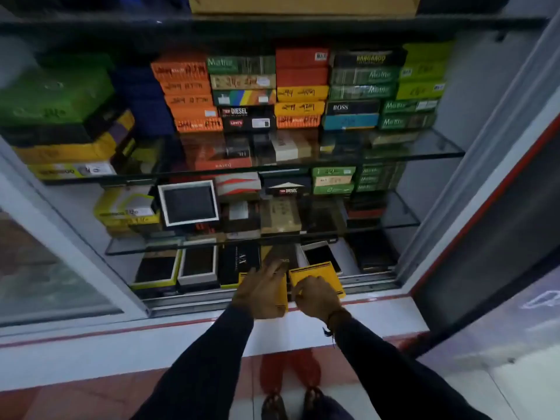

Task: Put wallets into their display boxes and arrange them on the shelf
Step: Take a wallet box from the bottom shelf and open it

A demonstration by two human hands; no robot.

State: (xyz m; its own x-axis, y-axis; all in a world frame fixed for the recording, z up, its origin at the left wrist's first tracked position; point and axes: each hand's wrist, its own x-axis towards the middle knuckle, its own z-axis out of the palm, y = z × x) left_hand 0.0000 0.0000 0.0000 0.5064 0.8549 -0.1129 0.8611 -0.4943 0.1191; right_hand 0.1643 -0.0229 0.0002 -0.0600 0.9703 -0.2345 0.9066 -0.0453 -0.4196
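My left hand point(263, 291) grips a yellow box base point(283, 294) at the front of the bottom shelf, its fingers spread over a dark brown wallet point(277, 256) that lies in it. Just to the right, my right hand point(315, 295) holds the matching yellow lid point(315, 272), tilted, by its near edge. Both hands hover over the cabinet's sliding-door track. How far the wallet sits inside the box is hidden by my fingers.
Open display boxes with dark wallets point(198, 265) line the bottom shelf. Two glass shelves point(442, 150) above carry stacked coloured boxes point(245, 95). An open white box point(188, 203) stands on the middle shelf. A white ledge point(151, 338) and the cabinet frame point(472, 165) bound the space.
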